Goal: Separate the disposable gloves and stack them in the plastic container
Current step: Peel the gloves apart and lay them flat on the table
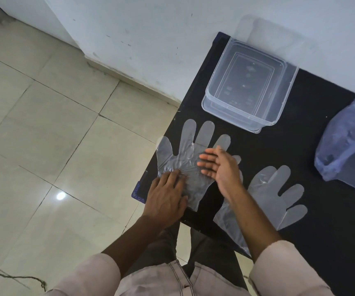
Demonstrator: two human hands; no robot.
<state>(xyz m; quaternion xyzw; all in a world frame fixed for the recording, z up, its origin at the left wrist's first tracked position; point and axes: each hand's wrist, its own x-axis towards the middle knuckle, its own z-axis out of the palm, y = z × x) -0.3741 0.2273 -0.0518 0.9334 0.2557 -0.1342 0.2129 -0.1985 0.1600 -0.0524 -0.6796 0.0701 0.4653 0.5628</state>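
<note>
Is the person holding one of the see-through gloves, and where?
Not gripped. The left hand presses flat on the cuff end of the left glove, pinning it to the table. The right hand is open above it, holding nothing.

Soft, even indoor light, moderately dim with a cool bluish cast on the wall (172,28). A small round glare spot shines on the floor tile (60,196) at eight o'clock, hinting at an overhead lamp. Shadows are faint and diffuse. The right hand (219,165) is slightly motion-blurred at its fingertips. The black worktop (300,146) reads deep and textureless. Wide-angle distortion bends tile lines toward the edges.
</note>
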